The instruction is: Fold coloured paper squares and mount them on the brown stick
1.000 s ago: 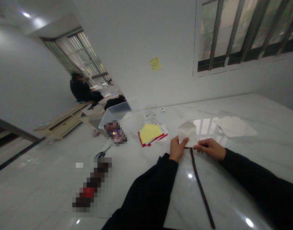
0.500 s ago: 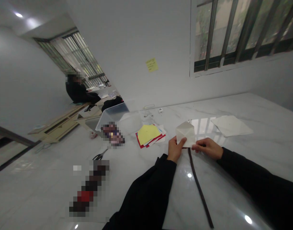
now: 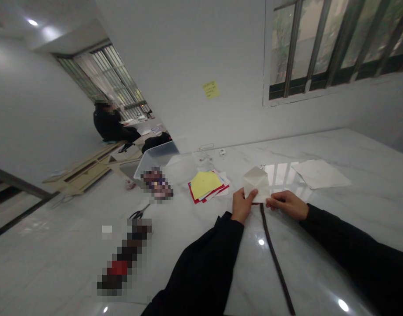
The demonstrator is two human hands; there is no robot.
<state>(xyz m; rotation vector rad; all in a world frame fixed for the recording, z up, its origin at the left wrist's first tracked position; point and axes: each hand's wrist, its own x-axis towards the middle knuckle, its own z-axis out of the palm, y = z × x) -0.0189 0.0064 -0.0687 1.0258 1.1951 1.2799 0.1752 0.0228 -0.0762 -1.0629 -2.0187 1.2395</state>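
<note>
A small cream-white paper envelope (image 3: 256,177), with fold lines meeting near its middle, is held upright above the marble-patterned table. My left hand (image 3: 242,204) grips its lower left side, thumb pressed on the front and the other fingers behind. At the lower right corner, my right hand (image 3: 287,204) pinches the paper edge between thumb and fingers. A narrow dark strip (image 3: 274,252) runs from below the envelope towards the table's near edge. Left of my hands lies a pile of coloured paper (image 3: 206,186), yellow on top with red and white beneath.
White sheets (image 3: 322,174) lie at the right. Scissors (image 3: 137,214), two blurred-out items and a clear plastic bin (image 3: 155,153) are on the left. A small white object (image 3: 222,152) sits by the wall, which bears a yellow note (image 3: 211,89). A person (image 3: 107,125) sits far left.
The view has shifted slightly, so the scene sits a little further right. Both hands keep the same hold on the envelope.
</note>
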